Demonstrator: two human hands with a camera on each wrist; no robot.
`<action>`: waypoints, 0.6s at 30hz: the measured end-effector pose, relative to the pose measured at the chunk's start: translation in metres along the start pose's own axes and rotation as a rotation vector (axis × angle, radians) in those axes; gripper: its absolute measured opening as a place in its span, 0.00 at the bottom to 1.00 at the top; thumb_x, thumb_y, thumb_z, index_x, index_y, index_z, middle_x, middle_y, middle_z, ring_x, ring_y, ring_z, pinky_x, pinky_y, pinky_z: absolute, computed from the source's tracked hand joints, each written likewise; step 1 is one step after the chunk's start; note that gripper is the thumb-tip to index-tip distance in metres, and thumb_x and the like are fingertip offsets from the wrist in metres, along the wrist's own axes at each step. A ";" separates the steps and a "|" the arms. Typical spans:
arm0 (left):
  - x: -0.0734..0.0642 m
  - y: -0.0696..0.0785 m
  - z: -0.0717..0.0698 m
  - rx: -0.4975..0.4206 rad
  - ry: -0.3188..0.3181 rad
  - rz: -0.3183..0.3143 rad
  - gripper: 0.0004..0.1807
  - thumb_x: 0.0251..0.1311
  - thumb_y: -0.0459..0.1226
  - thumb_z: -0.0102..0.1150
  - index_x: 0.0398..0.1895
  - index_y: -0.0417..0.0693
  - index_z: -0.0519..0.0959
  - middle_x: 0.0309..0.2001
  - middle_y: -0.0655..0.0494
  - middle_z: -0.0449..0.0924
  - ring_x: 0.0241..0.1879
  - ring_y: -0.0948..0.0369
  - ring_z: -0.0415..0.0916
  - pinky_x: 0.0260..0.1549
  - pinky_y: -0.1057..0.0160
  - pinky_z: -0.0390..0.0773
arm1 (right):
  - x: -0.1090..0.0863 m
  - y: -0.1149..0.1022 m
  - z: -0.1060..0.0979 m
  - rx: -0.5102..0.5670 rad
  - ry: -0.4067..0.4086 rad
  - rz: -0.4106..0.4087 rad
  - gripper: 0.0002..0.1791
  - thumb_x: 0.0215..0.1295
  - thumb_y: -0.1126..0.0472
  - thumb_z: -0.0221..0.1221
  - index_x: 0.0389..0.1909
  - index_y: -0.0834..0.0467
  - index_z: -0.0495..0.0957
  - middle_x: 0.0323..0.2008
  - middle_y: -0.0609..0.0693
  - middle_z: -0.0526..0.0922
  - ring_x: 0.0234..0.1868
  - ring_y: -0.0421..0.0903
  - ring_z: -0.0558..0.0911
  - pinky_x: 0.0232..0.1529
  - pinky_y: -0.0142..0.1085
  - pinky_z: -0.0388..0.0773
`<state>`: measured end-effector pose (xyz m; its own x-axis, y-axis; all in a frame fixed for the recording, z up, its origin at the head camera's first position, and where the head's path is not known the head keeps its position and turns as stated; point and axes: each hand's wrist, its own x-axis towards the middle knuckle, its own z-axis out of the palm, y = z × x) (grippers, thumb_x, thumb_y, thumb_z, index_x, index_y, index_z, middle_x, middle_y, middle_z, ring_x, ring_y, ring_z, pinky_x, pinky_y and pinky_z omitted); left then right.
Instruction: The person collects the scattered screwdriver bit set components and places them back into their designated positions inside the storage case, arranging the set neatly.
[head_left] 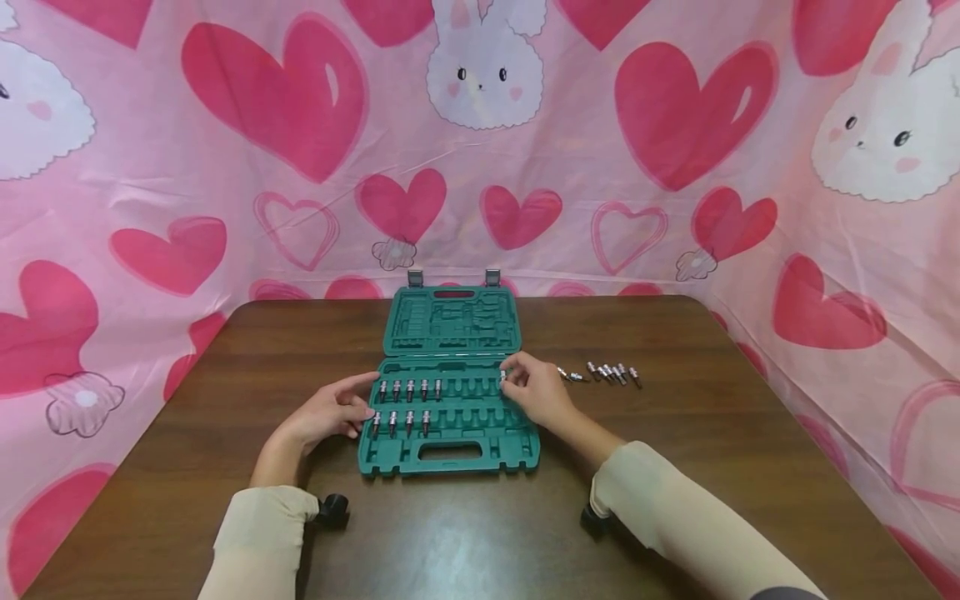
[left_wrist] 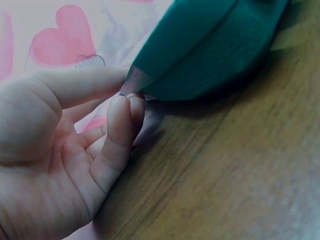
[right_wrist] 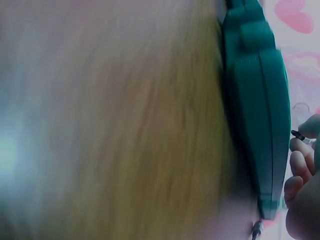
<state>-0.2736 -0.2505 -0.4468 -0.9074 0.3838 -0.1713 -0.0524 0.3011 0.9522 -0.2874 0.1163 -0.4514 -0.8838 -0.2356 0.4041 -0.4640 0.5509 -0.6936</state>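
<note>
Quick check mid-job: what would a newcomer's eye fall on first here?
Probably the pink backdrop with its red hearts and white rabbits, filling the upper head view. Next, the open green case around the middle of the brown table, metal bits seated in two rows on its left side. Then the right hand, pinching another bit at the case's right side, with loose bits lying on the table to its right.

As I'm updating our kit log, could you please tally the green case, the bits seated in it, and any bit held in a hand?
Green case: 1
Seated bits, upper row: 5
Seated bits, lower row: 4
Held bit, in the right hand: 1
Total: 11
</note>
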 end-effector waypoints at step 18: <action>0.001 -0.001 0.000 0.021 0.013 -0.007 0.36 0.65 0.32 0.58 0.75 0.44 0.57 0.38 0.43 0.79 0.32 0.53 0.76 0.32 0.61 0.81 | 0.007 -0.025 0.024 0.031 -0.062 0.020 0.09 0.59 0.66 0.66 0.40 0.58 0.81 0.23 0.41 0.78 0.24 0.40 0.73 0.26 0.35 0.72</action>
<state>-0.2746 -0.2501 -0.4485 -0.9123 0.3705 -0.1744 -0.0499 0.3220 0.9454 -0.2832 0.0823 -0.4459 -0.8947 -0.2746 0.3524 -0.4466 0.5311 -0.7201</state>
